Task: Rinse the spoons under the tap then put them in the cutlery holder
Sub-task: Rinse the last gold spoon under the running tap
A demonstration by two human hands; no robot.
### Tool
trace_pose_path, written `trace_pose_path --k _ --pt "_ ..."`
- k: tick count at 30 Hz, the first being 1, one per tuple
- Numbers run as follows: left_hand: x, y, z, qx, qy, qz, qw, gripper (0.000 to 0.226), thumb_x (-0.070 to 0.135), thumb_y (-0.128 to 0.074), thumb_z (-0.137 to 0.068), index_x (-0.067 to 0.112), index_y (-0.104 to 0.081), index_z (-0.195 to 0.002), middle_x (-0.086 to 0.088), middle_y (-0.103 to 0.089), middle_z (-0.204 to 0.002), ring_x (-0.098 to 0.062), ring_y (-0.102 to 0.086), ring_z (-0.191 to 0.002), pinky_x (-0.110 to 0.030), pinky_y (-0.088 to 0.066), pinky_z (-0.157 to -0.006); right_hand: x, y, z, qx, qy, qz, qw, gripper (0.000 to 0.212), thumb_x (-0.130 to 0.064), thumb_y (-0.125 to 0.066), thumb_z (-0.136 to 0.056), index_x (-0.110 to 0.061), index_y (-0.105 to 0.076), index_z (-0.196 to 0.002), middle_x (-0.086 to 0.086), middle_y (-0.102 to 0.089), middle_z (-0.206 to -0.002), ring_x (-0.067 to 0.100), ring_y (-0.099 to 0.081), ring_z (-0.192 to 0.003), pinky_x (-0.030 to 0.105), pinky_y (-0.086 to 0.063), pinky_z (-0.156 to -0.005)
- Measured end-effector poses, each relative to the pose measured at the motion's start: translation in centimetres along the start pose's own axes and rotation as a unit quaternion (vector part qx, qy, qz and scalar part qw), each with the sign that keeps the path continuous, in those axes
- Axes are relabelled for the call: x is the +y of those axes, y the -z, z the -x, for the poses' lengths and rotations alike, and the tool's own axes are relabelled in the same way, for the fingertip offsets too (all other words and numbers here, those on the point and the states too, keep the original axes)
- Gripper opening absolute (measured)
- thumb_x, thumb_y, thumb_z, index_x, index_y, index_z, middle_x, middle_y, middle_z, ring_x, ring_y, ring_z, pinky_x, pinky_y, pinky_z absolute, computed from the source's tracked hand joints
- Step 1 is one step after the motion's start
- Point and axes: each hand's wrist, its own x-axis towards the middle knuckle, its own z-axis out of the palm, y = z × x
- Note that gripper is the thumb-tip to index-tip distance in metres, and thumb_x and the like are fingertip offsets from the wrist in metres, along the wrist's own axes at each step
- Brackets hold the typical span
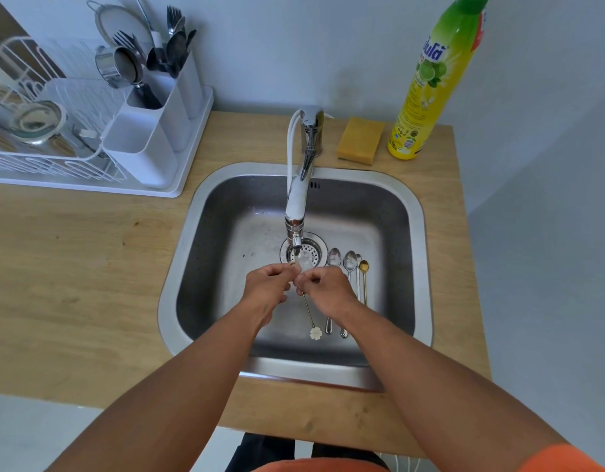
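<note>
Under the tap [299,195], both hands [269,284] [324,287] pinched one spoon [307,310]; four spoons [349,264] waited near the sink's [420,240] right wall, unrinsed I'd judge.

Both hands [296,284] together, fingers [279,270] curled.

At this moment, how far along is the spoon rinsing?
Nothing looks finished for certain: whether the cutlery in the white plastic cutlery holder was put there during this job cannot be told. In hand: both hands hold the thin gold spoon with a flower end under the running chrome tap. Left: four spoons lie in the steel sink.
</note>
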Motion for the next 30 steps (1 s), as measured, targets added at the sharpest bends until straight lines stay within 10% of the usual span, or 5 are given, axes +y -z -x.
trace_pose_path --k 5,11,24,30 --pt "0.8 -0.4 0.4 0.015 -0.023 -0.018 0.999 0.027 0.044 -0.084 -0.084 0.019 -0.08 -0.089 0.001 -0.079 -0.079 -0.015 -0.068 -0.077 -0.032 -0.055 -0.065 0.0 0.0 -0.1 0.001 0.027 0.029 0.999 0.029 -0.033 -0.072 -0.096 -0.021 -0.076 -0.069 -0.012 -0.066 -0.055 -0.002 -0.048 -0.045 0.023 -0.041 -0.055" --pt "0.9 0.4 0.3 0.0 -0.062 -0.093 0.994 0.021 0.038 -0.068 -0.099 0.023 -0.078 -0.089 -0.005 -0.078 -0.086 -0.016 -0.07 -0.08 -0.038 -0.058 -0.071 0.1 1.4 -0.2 -0.012 0.048 0.073 0.996 0.021 -0.031 -0.073 -0.095 -0.025 -0.077 -0.075 -0.009 -0.077 -0.08 0.015 -0.072 -0.081 0.039 -0.059 -0.082" --pt "1.6 1.8 0.2 -0.076 -0.318 -0.345 0.88 0.019 0.012 -0.08 -0.09 0.02 -0.082 -0.107 0.013 -0.074 -0.091 0.005 -0.065 -0.077 -0.002 -0.044 -0.073 -0.6 3.8 -1.3 -0.047 0.127 0.261 0.956 0.01 -0.04 -0.071 -0.095 -0.035 -0.079 -0.092 -0.017 -0.07 -0.081 0.008 -0.064 -0.078 0.028 -0.047 -0.065" --pt "2.4 1.9 -0.2 -0.085 -0.201 -0.188 0.958 0.009 0.018 -0.086 -0.085 0.026 -0.083 -0.086 0.014 -0.081 -0.079 0.005 -0.072 -0.072 -0.004 -0.048 -0.066 -1.0 3.9 -1.6 -0.059 0.144 0.232 0.96 0.012 -0.039 -0.071 -0.094 -0.034 -0.078 -0.085 -0.009 -0.073 -0.079 0.014 -0.066 -0.08 0.038 -0.056 -0.079"
